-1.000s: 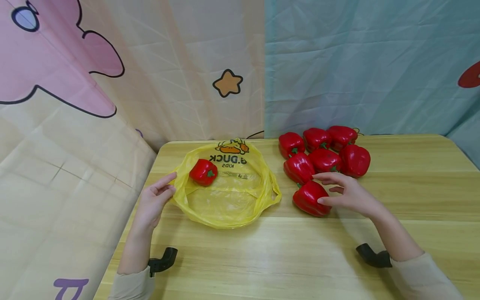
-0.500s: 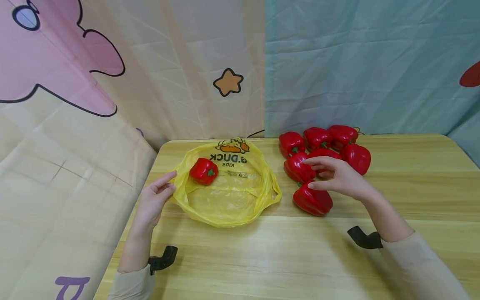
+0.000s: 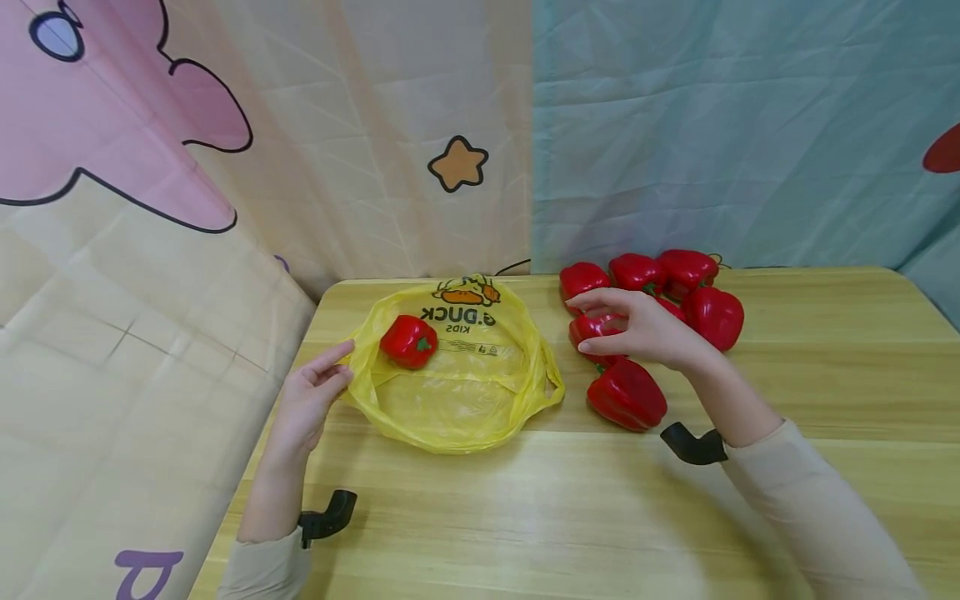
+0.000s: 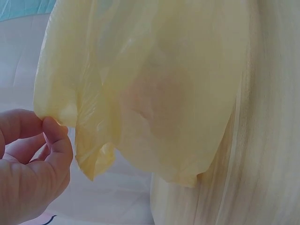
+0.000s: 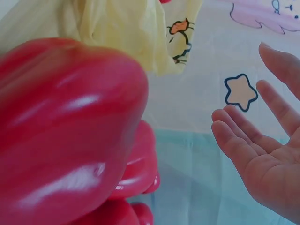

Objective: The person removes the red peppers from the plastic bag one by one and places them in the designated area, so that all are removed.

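My left hand (image 3: 306,408) pinches the left rim of a yellow plastic bag (image 3: 450,412), whose mouth faces up. One red bell pepper (image 3: 405,340) lies inside it, showing faintly through the film in the left wrist view. Over a cluster of red bell peppers to the right of the bag hovers my right hand (image 3: 648,329), thumb and fingers spread with nothing between them. It partly covers a bell pepper (image 3: 588,330) in the head view. Nearest me lies another bell pepper (image 3: 628,397), which looms large at the left of the right wrist view.
Several more bell peppers (image 3: 686,271) sit at the back of the wooden table (image 3: 517,517), close to the curtain (image 3: 637,142) behind it. A printed cloth (image 3: 150,333) hangs along the left side. Each wrist carries a black camera mount (image 3: 693,444).
My right hand has lifted off the nearest bell pepper and moved left and away from me, over the cluster. The left hand, the bag and the peppers have stayed put.
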A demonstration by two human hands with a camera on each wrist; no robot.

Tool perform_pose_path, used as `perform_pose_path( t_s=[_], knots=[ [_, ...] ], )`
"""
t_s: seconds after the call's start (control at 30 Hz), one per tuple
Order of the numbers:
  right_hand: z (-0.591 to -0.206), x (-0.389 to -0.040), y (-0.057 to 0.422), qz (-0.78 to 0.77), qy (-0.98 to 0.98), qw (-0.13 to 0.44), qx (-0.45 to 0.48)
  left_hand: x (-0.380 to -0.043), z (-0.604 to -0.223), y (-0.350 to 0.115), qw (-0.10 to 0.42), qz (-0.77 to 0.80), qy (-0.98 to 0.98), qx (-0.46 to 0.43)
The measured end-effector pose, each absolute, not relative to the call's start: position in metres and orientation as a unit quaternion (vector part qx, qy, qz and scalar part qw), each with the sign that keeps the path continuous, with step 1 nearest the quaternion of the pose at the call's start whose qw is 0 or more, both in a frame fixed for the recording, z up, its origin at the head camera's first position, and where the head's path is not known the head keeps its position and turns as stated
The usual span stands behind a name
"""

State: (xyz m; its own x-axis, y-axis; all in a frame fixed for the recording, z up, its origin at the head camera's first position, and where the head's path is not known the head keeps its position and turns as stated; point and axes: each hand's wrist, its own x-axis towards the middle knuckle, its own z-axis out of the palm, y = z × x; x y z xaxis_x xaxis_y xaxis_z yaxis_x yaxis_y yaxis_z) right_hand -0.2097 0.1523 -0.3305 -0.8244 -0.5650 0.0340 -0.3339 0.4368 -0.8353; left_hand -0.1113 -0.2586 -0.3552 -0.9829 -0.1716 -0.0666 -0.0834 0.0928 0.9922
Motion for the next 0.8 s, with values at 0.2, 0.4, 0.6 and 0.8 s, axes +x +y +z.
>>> perform_pose_path(
  t_s=[0.2,0.4,0.6,0.8],
  knots=[
    [-0.328,-0.218,0.136,-0.477,0.821,0.14,-0.28,-0.111,-0.355,-0.258,0.031,-0.667,-0.739,0.092],
    [-0.327,-0.226,0.119,-0.486,0.809,0.147,-0.296,-0.111,-0.354,-0.258,0.03,-0.668,-0.738,0.094],
    [-0.328,-0.233,0.104,-0.483,0.807,0.146,-0.308,-0.111,-0.356,-0.259,0.034,-0.669,-0.737,0.095],
    [-0.33,-0.239,0.093,-0.481,0.807,0.155,-0.305,-0.111,-0.357,-0.259,0.037,-0.669,-0.737,0.092]
  ],
)
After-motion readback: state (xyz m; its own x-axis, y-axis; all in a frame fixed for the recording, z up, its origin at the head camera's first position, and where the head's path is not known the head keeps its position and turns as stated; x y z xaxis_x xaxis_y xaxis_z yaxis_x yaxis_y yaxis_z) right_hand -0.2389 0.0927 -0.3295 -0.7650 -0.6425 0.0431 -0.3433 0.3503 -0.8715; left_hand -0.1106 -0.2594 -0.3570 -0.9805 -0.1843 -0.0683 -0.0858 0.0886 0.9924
